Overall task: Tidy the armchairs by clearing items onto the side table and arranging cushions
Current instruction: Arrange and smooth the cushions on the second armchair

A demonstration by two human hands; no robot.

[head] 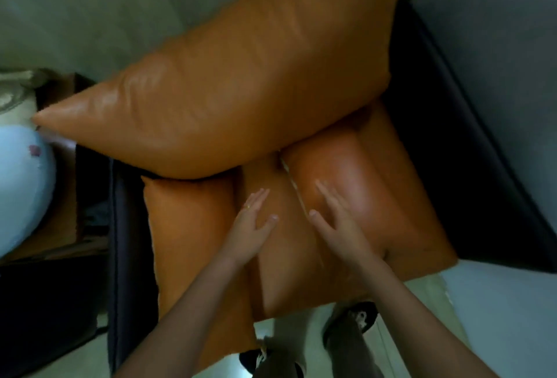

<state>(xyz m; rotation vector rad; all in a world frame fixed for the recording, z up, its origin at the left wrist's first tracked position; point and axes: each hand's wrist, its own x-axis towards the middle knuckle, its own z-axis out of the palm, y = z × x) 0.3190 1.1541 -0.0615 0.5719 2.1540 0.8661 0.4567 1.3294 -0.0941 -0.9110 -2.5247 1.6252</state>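
Both hands, left hand (254,219) and right hand (337,221), are pressing flat with fingers extended, grasping nothing, apparently smoothing the lower orange cushion (301,257) beneath the upper cushion (235,76).

Both hands, left hand (253,224) and right hand (337,221), lie flat with straight fingers on the orange seat cushion (346,185), big orange cushion (241,82) propped behind on the dark armchair (452,166).

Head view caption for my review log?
Left hand and right hand rest straight-fingered on orange seat cushions; a large orange cushion lies behind, in a dark armchair.
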